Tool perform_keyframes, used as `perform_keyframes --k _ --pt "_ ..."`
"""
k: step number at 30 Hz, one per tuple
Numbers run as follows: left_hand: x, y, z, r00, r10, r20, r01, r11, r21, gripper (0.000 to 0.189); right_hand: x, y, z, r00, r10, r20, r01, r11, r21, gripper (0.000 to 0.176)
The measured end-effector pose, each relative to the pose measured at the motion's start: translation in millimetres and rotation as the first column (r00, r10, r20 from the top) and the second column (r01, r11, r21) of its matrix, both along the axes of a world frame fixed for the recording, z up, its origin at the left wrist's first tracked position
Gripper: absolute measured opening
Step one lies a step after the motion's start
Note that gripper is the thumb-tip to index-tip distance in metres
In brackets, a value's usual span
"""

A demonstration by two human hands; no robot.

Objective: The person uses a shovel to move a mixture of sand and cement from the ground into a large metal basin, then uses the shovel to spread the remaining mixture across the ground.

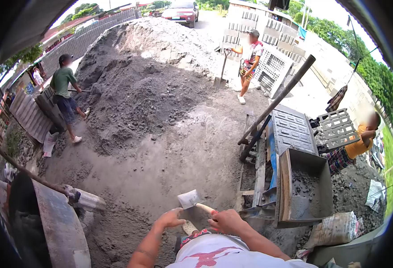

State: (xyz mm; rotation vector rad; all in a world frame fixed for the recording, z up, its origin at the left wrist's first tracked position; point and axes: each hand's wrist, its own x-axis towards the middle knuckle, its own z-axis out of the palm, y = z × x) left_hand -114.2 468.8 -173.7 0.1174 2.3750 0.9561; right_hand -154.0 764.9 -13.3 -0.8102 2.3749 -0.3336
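My right hand is closed around the pale handle of a shovel in front of my body. Its light, flat blade points forward and left, just above or on the grey ground; contact cannot be made out. To the left of the handle is my left hand, with its fingers apart and nothing visible in them. One of my shoes shows below that hand. A large heap of dark grey sand or gravel rises ahead of me.
At right stands a block-making machine with a metal hopper holding grey mix. A person there carries a hollow-block piece. Another person holds a shovel; a third works at the heap. A drum lies at left, a sack at right.
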Motion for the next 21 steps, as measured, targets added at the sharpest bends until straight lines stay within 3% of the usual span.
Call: perform_keyframes --k 3,5,7,9,10,12,13,14,15,16,17,18,20,21 --pt "-26.3 21.4 91.4 0.972 0.027 -0.233 0.025 0.976 0.217 0.097 -42.0 -31.9 -12.8 0.998 0.062 0.007 -0.062 0.996 -0.067 0.041" --pt "-40.4 40.2 99.9 0.950 0.141 -0.277 -0.048 0.947 0.318 0.090 -71.4 -57.1 -22.5 0.991 0.118 -0.065 -0.124 0.986 -0.109 0.037" --pt "-58.5 52.5 87.1 0.911 0.280 -0.303 -0.143 0.903 0.404 0.083 -102.2 -85.5 -37.4 0.969 0.151 -0.198 -0.189 0.963 -0.190 0.034" --pt "-84.3 50.3 40.5 0.915 0.370 -0.163 -0.332 0.917 0.220 0.061 -134.7 -106.6 -58.1 0.957 0.230 -0.177 -0.273 0.920 -0.282 0.032" --pt "-92.8 42.6 22.0 0.892 0.428 -0.143 -0.397 0.895 0.201 0.061 -150.4 -117.6 -63.7 0.941 0.288 -0.180 -0.329 0.904 -0.272 0.032" --pt "-95.6 29.5 -1.0 0.846 0.448 -0.289 -0.394 0.890 0.228 0.041 -167.4 -146.9 -54.4 0.901 0.396 -0.179 -0.430 0.872 -0.233 0.030" --pt "-98.5 24.0 10.3 0.795 0.512 -0.325 -0.427 0.853 0.301 0.036 -178.5 -161.2 -50.5 0.846 0.511 -0.155 -0.534 0.811 -0.241 0.030" --pt "-108.5 16.6 34.3 0.720 0.590 -0.366 -0.465 0.801 0.376 0.031 -195.7 -171.6 -48.4 0.844 0.494 -0.211 -0.536 0.800 -0.271 0.026" --pt "-114.6 9.1 74.7 0.760 0.650 -0.023 -0.584 0.698 0.415 0.024 -207.5 -178.5 -48.9 0.838 0.484 -0.252 -0.544 0.781 -0.306 0.023" --pt "-121.2 2.5 81.5 0.792 0.610 -0.021 -0.534 0.710 0.458 0.024 -220.2 -185.3 -50.8 0.807 0.508 -0.301 -0.591 0.698 -0.405 0.020" --pt "-129.5 8.5 68.0 0.707 0.686 -0.171 -0.623 0.719 0.308 0.031 -234.0 -194.9 -53.5 0.786 0.517 -0.339 -0.616 0.603 -0.507 0.017" --pt "-139.1 6.4 91.9 0.671 0.727 -0.144 -0.689 0.684 0.240 0.030 -247.3 -203.8 -56.3 0.753 0.528 -0.393 -0.653 0.524 -0.548 0.015" --pt "-158.7 11.9 89.1 0.552 0.819 -0.157 -0.727 0.565 0.389 0.030 -272.5 -219.3 -55.3 0.673 0.601 -0.431 -0.715 0.381 -0.586 0.014" --pt "-168.2 17.8 97.9 0.483 0.863 -0.149 -0.774 0.500 0.389 0.030 -283.8 -225.9 -51.9 0.722 0.545 -0.425 -0.665 0.379 -0.643 0.014"
